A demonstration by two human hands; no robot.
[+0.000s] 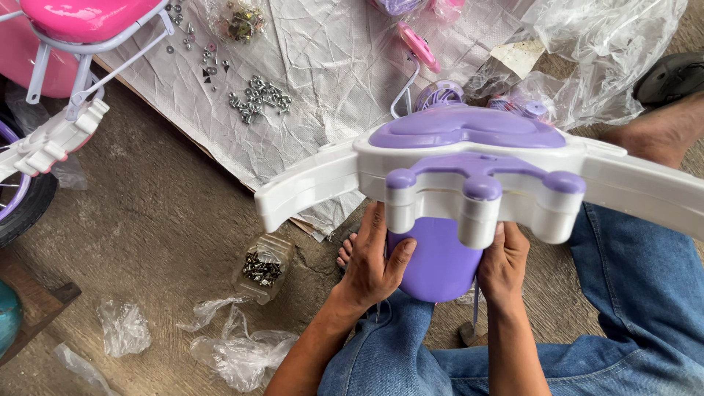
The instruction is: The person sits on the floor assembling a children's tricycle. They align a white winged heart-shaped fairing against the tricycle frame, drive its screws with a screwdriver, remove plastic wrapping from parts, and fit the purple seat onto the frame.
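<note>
Assembly underway, I judge: my left hand [370,264] and right hand [502,264] grasp the purple-and-white toy-bike front panel [469,169] above my knees; loose screws [258,97] lie at 11 o'clock; fastening needs them.

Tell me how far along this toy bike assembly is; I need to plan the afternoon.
Looks done: a pink-seated bike stands at the left with its wheel on. In hand: the left hand and right hand both hold a purple and white plastic body part, not fixed to any frame. Left: loose nuts and bolts on the white sheet, a bag of screws and wrapped parts.
</note>
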